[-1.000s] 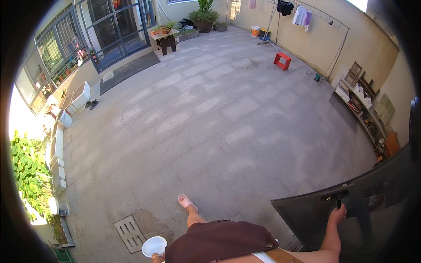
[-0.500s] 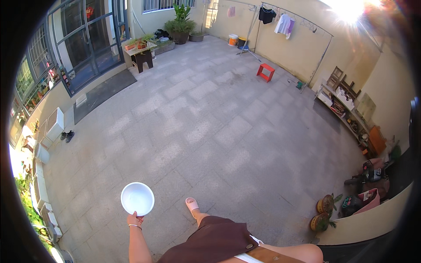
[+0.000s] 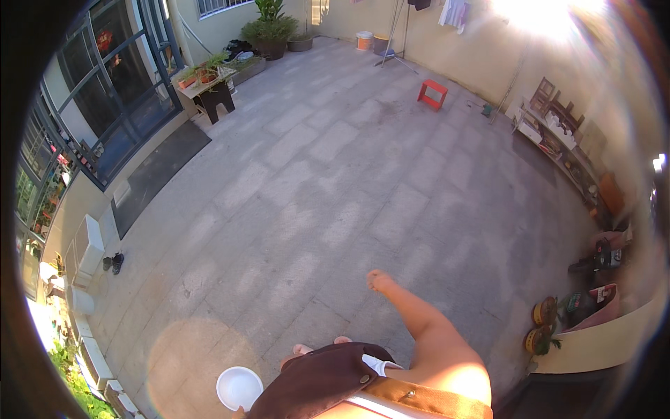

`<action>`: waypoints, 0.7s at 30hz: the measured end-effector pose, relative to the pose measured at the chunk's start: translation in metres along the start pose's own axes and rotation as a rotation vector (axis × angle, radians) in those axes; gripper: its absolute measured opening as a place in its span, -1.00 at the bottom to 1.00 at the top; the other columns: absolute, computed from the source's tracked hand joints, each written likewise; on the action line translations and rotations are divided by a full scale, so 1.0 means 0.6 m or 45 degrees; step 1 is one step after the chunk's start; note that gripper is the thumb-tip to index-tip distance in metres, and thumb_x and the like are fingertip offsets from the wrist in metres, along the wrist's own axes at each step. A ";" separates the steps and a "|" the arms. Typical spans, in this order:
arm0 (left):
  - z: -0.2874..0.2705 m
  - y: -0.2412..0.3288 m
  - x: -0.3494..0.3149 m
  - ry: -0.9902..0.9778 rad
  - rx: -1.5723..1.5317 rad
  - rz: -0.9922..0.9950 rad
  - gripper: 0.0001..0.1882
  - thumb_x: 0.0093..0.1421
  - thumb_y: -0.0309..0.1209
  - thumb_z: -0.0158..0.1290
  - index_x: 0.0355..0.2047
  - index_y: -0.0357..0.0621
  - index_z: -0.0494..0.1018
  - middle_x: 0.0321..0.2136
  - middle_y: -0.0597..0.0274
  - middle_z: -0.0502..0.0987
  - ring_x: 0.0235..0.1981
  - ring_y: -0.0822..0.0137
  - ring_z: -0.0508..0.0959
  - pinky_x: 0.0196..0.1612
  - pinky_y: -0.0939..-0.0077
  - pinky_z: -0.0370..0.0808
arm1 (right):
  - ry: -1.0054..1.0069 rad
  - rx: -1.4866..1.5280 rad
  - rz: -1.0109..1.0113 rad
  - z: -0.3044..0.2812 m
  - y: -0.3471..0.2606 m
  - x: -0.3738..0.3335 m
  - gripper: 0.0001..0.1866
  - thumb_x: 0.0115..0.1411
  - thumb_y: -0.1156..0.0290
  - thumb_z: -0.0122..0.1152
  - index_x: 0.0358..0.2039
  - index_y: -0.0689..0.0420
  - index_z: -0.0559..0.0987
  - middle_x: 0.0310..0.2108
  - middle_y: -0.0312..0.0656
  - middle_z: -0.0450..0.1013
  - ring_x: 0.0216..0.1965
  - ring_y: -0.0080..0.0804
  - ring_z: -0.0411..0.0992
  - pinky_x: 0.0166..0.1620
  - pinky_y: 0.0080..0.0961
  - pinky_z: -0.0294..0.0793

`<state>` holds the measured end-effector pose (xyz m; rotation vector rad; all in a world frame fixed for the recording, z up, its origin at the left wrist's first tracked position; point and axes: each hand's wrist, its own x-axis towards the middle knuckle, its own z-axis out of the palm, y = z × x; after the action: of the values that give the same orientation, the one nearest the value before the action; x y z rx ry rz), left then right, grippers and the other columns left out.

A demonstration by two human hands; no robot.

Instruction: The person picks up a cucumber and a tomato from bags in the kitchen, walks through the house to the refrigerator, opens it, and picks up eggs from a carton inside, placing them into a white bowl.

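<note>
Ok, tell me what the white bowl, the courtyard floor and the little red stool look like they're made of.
White bowl: plain, smooth and thin-rimmed, probably plastic or ceramic; which one cannot be told from here.
Courtyard floor: large grey rectangular slabs with visible joints, matt, stone or concrete by the look.
Red stool: evenly bright red frame, likely painted metal or plastic.

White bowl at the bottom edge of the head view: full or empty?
Empty, as far as it shows: the white bowl faces mouth up and its inside is plain white. The hand holding it is hidden.
</note>
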<state>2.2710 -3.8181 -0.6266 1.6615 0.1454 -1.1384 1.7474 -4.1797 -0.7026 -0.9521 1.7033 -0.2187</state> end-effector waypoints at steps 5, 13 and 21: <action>-0.019 0.063 0.168 0.352 -0.056 -0.211 -0.67 0.17 -0.34 -0.15 -0.09 -0.22 0.23 -0.37 -0.06 0.47 -0.50 0.04 0.51 -0.54 0.23 0.41 | -0.261 -0.037 -0.435 0.197 -0.294 0.067 -0.73 0.16 0.28 -0.07 -0.21 0.15 0.45 -0.39 -0.26 0.45 -0.39 -0.50 0.42 -0.28 -0.50 0.41; -0.141 0.236 0.481 0.796 -0.043 -0.614 -0.65 0.16 -0.30 -0.11 -0.13 -0.30 0.23 -0.44 -0.15 0.47 -0.65 0.03 0.50 -0.72 0.31 0.40 | -0.531 -0.496 0.189 0.388 -0.307 0.190 -0.74 0.10 0.23 -0.03 -0.38 0.16 0.48 -0.51 -0.21 0.45 -0.59 -0.41 0.40 -0.52 -0.46 0.41; 0.083 0.755 0.794 0.205 -0.072 0.072 -0.73 0.14 -0.39 -0.05 -0.20 -0.31 0.29 -0.43 0.02 0.49 -0.51 0.17 0.55 -0.54 0.39 0.49 | 0.009 0.046 0.645 0.406 -0.523 0.402 -0.76 0.15 0.34 -0.14 -0.34 0.26 0.39 -0.51 0.01 0.46 -0.57 -0.17 0.45 -0.56 -0.26 0.44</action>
<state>2.7656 -4.2524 -0.6634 1.6955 0.2297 -0.9496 2.0973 -4.4746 -0.7843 -0.4686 1.8800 0.0834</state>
